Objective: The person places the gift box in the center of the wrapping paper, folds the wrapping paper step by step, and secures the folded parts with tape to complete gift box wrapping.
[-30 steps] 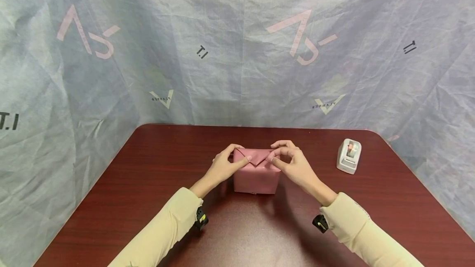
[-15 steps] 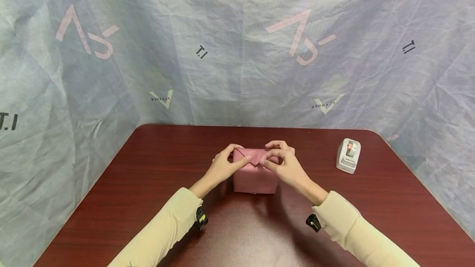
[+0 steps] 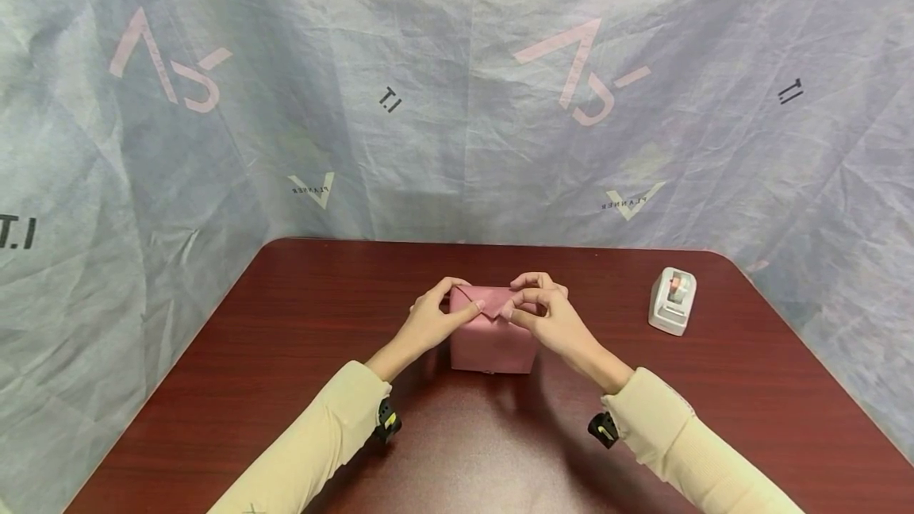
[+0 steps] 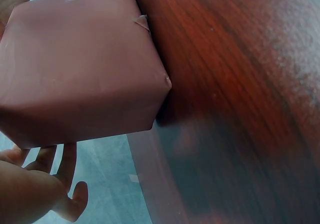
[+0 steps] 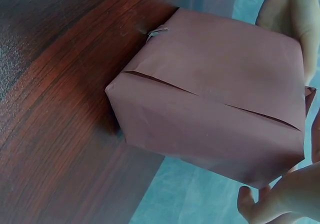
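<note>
A box wrapped in pink paper (image 3: 493,347) stands on the table, with a pointed paper flap (image 3: 491,300) folded over its top. My left hand (image 3: 428,322) holds the box at its left side, thumb on the flap and fingers behind the far edge. With thumb and index finger, my right hand (image 3: 553,320) pinches the flap near its tip; its other fingers reach over the back right edge. In the left wrist view, the left fingers lie against the far side of the box (image 4: 80,59). Slits run along a paper seam of the box (image 5: 215,84) in the right wrist view.
A white tape dispenser (image 3: 671,301) stands at the back right of the dark red wooden table (image 3: 343,284). A printed grey cloth (image 3: 428,141) hangs behind the table's far edge. Each wrist wears a black camera band (image 3: 388,421).
My right hand has shifted left along the top of the box, its thumb and index finger coming to the flap's tip. My left hand and the box have stayed in place.
</note>
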`<state>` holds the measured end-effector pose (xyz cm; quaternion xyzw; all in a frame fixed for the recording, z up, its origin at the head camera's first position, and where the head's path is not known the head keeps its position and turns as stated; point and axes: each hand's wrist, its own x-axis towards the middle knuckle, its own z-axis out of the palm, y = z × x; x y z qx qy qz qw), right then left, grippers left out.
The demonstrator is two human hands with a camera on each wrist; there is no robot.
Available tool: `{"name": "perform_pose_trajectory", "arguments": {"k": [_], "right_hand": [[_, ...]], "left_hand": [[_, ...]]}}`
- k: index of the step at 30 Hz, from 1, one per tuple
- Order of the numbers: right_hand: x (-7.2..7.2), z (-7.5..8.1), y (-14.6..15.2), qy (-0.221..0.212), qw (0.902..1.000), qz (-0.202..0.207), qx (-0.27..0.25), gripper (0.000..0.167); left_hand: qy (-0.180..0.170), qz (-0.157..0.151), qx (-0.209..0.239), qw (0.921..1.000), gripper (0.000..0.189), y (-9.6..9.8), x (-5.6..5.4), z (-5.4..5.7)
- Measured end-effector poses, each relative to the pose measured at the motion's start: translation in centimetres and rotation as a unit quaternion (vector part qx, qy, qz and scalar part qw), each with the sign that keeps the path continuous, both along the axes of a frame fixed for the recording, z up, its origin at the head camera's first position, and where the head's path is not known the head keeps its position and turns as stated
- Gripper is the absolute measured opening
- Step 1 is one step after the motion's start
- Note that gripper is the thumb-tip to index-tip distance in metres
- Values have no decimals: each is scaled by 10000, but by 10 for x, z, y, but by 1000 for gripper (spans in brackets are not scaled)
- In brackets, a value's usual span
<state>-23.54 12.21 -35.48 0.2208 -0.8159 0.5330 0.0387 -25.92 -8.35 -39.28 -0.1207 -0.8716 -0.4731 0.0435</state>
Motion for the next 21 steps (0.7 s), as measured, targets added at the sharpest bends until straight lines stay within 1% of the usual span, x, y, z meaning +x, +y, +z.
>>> {"name": "perform_pose_trajectory", "arguments": {"k": [5, 12, 17, 21], "right_hand": [[0, 1, -2, -40, 10000, -20, 32, 5], [0, -1, -6, -274, 9996, -36, -109, 8], [1, -2, -7, -338, 9992, -203, -71, 8], [1, -3, -8, -278, 9988, -409, 5, 8]], "left_hand": [[-6, -14, -17, 10000, 40, 0, 0, 0], [-78, -10, -31, 10000, 40, 0, 0, 0], [-36, -51, -53, 10000, 41, -1, 0, 1], [-44, -28, -69, 10000, 41, -1, 0, 1]]}}
